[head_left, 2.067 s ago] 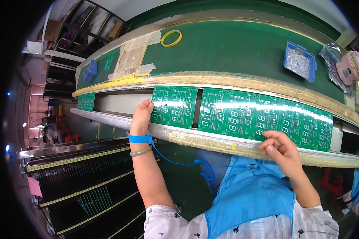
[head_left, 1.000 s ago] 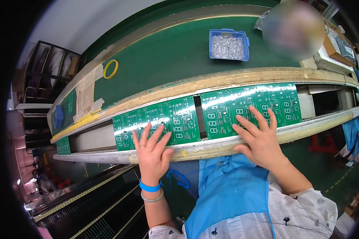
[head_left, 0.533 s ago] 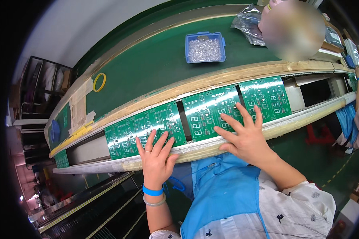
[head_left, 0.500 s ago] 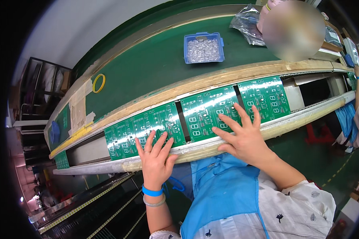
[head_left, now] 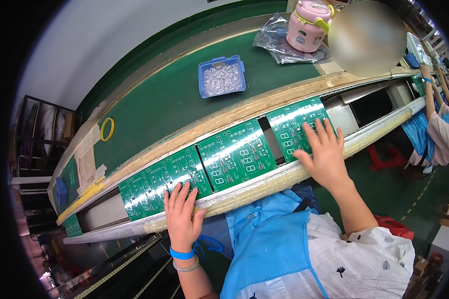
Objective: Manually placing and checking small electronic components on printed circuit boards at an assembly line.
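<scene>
Several green circuit boards lie end to end in a rail track along the bench's near edge. My left hand (head_left: 183, 212) rests with spread fingertips on the lower edge of the left circuit board (head_left: 152, 182). The middle circuit board (head_left: 237, 155) lies untouched, with a thin gap to its left and a wider one to its right. My right hand (head_left: 325, 152) is open over the right circuit board (head_left: 292, 124), fingers spread and covering part of it. Neither hand grips anything. A blue wristband (head_left: 182, 253) circles my left wrist.
A blue bin (head_left: 202, 82) of small clear parts stands on the green bench. Behind it are a pink container (head_left: 308, 30) and a clear plastic bag (head_left: 273, 37). A yellow tape roll (head_left: 103, 130) lies left. At far right, another person (head_left: 436, 134) works along the track.
My right hand has moved from the middle board to the right board. The middle board now sits closer to the left one, with a wider gap on its right. The view has shifted right.
</scene>
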{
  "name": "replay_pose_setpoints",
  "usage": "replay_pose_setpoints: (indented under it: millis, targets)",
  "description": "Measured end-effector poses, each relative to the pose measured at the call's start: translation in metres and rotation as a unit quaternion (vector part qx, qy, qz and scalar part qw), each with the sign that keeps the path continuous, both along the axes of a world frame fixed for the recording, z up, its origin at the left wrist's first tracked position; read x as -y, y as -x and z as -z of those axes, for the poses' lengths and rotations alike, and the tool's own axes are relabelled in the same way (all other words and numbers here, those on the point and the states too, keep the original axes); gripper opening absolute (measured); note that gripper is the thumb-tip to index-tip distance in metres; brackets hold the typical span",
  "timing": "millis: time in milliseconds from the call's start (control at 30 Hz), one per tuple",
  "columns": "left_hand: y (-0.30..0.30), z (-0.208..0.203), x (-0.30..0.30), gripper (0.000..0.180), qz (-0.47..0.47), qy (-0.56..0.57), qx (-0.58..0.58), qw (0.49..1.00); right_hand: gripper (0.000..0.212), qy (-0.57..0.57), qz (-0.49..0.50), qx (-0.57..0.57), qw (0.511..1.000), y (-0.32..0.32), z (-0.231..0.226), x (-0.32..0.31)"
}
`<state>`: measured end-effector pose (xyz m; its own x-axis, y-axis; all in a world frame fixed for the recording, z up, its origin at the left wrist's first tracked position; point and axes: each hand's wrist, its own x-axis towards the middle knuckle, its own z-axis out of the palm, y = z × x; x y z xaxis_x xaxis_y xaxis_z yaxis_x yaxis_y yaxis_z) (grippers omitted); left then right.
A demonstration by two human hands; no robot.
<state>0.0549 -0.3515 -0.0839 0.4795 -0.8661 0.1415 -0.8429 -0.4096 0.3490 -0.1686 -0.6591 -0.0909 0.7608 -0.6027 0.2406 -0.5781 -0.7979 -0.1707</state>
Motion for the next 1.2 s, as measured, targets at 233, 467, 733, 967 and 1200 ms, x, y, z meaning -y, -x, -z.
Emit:
replay_pose_setpoints:
  millis: [233,467,733,967,1200]
  targets:
    - [-0.001,0.0,-0.014,0.044,-0.035,0.058,0.015,0.998,0.064,-0.066,-0.061,-0.005,0.996,-0.003,-0.007,-0.017]
    - [-0.025,0.023,-0.054,0.041,-0.29,0.002,0.103,0.951,0.059,-0.066,-0.101,0.049,0.992,-0.008,-0.013,-0.023]
    - [-0.017,0.024,-0.059,0.049,-0.317,-0.016,0.161,0.935,0.039,-0.105,-0.295,0.075,0.947,-0.038,-0.011,-0.062]
    - [0.003,0.044,-0.083,0.039,-0.355,0.303,0.115,0.877,0.03,-0.14,-0.446,0.064,0.882,-0.059,0.015,-0.089]
    - [0.049,0.109,-0.222,0.023,-0.632,0.409,0.054,0.656,0.026,-0.109,-0.505,0.083,0.852,-0.08,0.008,-0.107]
